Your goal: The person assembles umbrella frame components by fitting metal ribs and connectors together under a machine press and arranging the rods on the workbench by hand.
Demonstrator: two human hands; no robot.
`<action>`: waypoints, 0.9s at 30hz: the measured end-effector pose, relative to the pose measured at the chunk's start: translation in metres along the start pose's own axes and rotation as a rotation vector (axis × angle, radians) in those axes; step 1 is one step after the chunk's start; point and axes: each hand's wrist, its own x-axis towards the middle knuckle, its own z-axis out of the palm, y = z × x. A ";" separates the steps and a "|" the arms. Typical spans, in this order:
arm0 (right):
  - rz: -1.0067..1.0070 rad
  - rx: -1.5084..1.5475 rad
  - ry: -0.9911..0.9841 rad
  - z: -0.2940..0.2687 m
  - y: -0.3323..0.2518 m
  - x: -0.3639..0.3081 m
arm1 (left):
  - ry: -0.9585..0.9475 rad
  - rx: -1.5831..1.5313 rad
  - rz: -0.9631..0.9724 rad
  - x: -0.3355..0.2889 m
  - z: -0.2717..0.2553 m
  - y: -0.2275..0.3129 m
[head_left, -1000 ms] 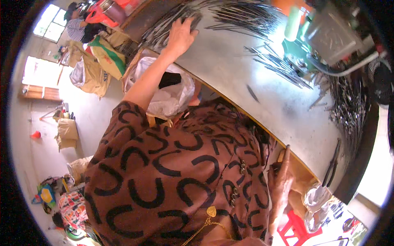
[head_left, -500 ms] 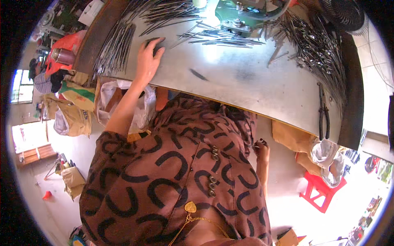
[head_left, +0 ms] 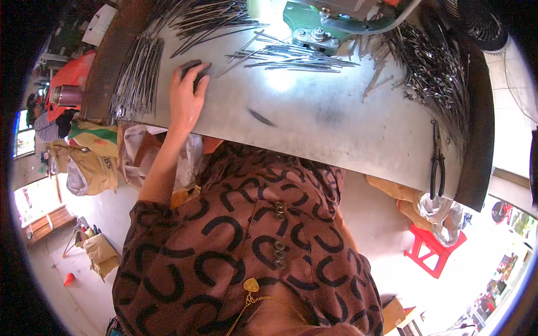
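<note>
We look down on a wide sheet-metal worktable that fills the upper half of the view, its grey surface shining under bright light. Below it, the person's torso takes up the lower middle, clothed in a brown shirt printed with black horseshoe shapes.

Along the far edge of the table stands a green machine base. To its right we see a big tangled heap of thin metal rods running down the right side of the table. A second bundle of straight rods lies in a neat sheaf at the table's left edge, and a looser scatter of rods lies just in front of the green machine.

Left of the table, on the floor, we see tan sacks and a white plastic bag. At lower right, a red plastic stool stands on the pale floor.

The left hand reaches up onto the table, palm down, between the neat sheaf and the loose scatter. Its fingers are curled loosely over a small dark object, touching it; we cannot tell whether they grip it or only rest on it. The right hand is out of view.

A pair of dark pliers lies near the table's right front edge, well apart from the hand. A small dark sliver lies alone on the bare metal, near the middle.
</note>
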 end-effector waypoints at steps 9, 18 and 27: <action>0.031 -0.333 0.048 0.005 -0.037 0.035 | -0.063 0.003 -0.010 0.011 -0.002 0.000; 0.081 -0.634 0.070 0.011 -0.058 0.066 | -0.077 0.090 -0.002 0.001 -0.009 0.010; 0.017 -0.964 0.068 0.021 -0.100 0.031 | -0.018 -0.027 -0.008 0.001 -0.006 -0.008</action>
